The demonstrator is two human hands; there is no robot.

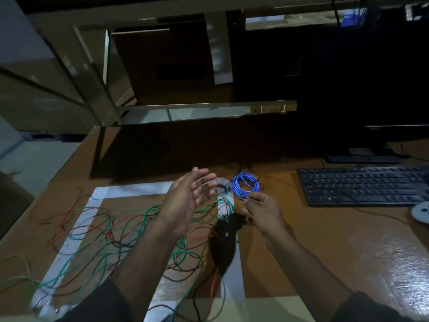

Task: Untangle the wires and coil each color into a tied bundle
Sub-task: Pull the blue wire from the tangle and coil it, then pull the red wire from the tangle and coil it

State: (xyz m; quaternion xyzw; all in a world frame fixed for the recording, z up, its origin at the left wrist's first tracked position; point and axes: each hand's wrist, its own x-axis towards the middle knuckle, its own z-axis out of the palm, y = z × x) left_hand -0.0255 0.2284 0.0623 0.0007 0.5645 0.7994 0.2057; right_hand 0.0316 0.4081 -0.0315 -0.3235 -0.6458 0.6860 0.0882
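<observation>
Here the left hand (185,201) spreads wide above the tangle (130,233); the right hand (262,212), loosely curled, touches the blue coil (246,185).

two hands (185,201), one blue coil (246,185), one keyboard (362,187), one wire tangle (130,231)

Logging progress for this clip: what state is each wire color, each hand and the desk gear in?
blue wire: coiled, on desk by right fingertips
green wire: loose, tangled
red wire: loose, tangled
black wire: bunched heap
left hand: open, raised, empty
right hand: open at coil
keyboard: idle
</observation>
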